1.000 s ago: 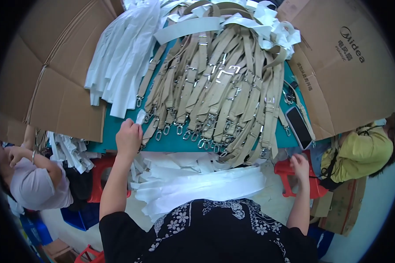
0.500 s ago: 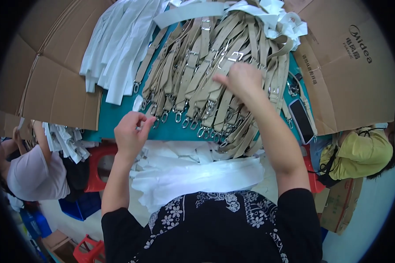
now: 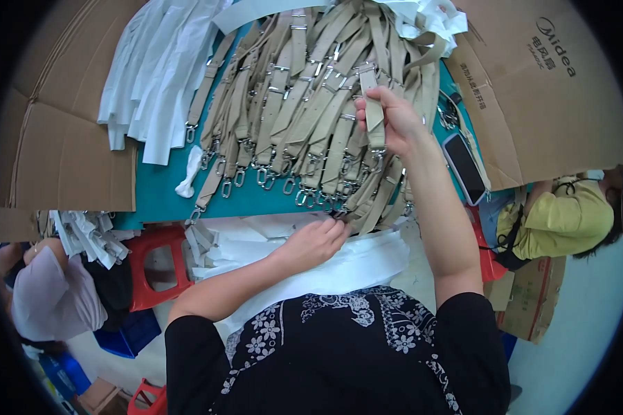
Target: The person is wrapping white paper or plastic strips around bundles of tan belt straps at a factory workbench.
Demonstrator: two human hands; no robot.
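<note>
A thick pile of beige straps (image 3: 294, 104) with silver buckles and snap hooks covers the green table, hook ends toward me. My right hand (image 3: 400, 124) is closed around one beige strap (image 3: 373, 114) on the pile's right side, thumb on top, its hook end hanging below the fingers. At the table's front edge, my left hand (image 3: 316, 242) has its fingers bent and pressed together beside the lowest hooks. What those fingertips grip, if anything, is hidden. A small crumpled white piece (image 3: 189, 173) lies left of the hooks.
Long white strips (image 3: 163, 83) lie at the back left. Cardboard boxes (image 3: 547, 104) flank the table, and a phone (image 3: 464, 168) rests at its right edge. White sheets (image 3: 353, 257) hang across my lap. Two people sit nearby, one left and one right, with a red stool (image 3: 156, 266) by the left one.
My left hand has moved right and nearer to me, to the table's front edge. My right hand has closed on a strap and raised its end. The view has shifted slightly.
</note>
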